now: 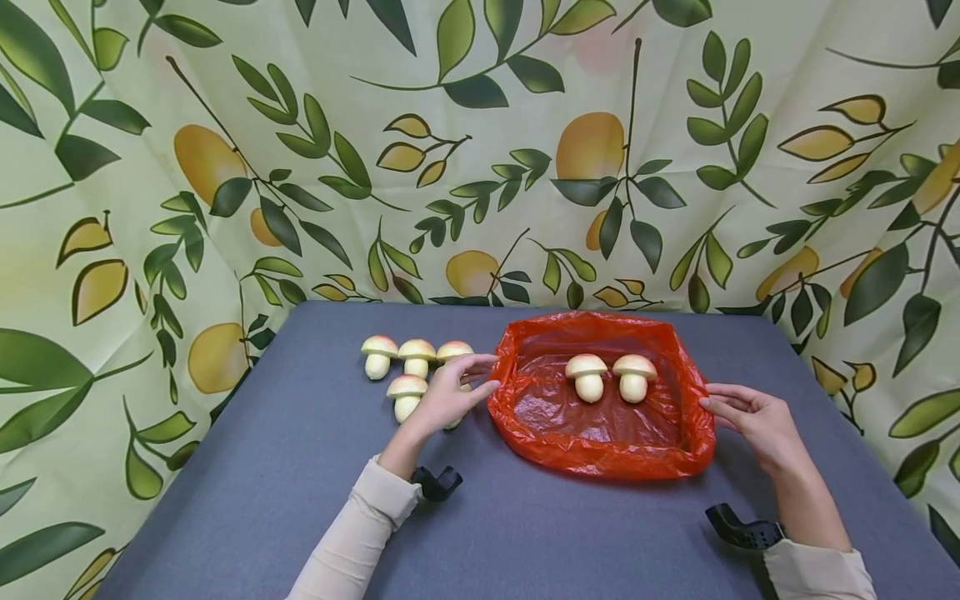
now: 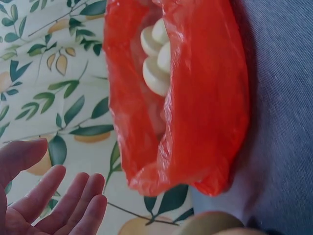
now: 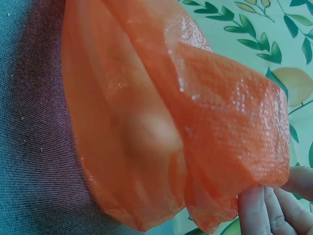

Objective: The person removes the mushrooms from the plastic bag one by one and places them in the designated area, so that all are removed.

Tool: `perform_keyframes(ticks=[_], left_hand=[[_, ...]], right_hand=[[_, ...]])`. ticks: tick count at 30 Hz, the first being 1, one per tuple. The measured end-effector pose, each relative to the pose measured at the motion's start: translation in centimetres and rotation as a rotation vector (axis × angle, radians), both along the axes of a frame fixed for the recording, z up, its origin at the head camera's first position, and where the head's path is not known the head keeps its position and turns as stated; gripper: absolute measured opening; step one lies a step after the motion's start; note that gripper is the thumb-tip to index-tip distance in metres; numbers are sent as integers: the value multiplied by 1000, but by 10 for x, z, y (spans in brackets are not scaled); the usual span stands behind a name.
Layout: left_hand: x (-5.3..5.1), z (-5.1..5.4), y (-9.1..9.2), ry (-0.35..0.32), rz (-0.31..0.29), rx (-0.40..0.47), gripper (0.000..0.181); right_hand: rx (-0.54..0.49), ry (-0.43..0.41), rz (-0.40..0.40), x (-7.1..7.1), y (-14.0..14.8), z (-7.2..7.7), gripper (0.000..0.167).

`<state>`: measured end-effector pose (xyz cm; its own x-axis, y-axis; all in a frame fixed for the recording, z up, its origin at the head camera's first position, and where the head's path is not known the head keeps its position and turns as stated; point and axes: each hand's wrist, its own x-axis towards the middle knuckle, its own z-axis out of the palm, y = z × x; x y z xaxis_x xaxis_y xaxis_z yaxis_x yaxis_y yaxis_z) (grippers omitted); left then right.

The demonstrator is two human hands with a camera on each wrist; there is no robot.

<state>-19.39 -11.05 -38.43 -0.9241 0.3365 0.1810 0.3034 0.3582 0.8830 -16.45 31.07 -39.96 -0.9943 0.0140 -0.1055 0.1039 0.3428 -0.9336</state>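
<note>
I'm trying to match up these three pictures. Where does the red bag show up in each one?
Head: the red bag sits right of centre, on the table.
Left wrist: the red bag hangs from the top edge, around the upper middle.
Right wrist: the red bag, looking orange, fills much of the middle.
Shared landmark: the leaf-patterned cloth.

left wrist view | left grip: cropped | mushrooms: partly hidden

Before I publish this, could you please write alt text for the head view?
Two mushrooms sit in an open red bag on a table. A person's right fingers pinch the bag's rim; left fingers are beside it, near more mushrooms.
</note>
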Motion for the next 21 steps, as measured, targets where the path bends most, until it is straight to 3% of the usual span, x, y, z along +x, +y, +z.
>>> perform_keyframes(ticks=[21], left_hand=[[-4,-2,37,13,-75,-5,39]], right_hand=[[-5,17,0,-1,-3,-1,21]])
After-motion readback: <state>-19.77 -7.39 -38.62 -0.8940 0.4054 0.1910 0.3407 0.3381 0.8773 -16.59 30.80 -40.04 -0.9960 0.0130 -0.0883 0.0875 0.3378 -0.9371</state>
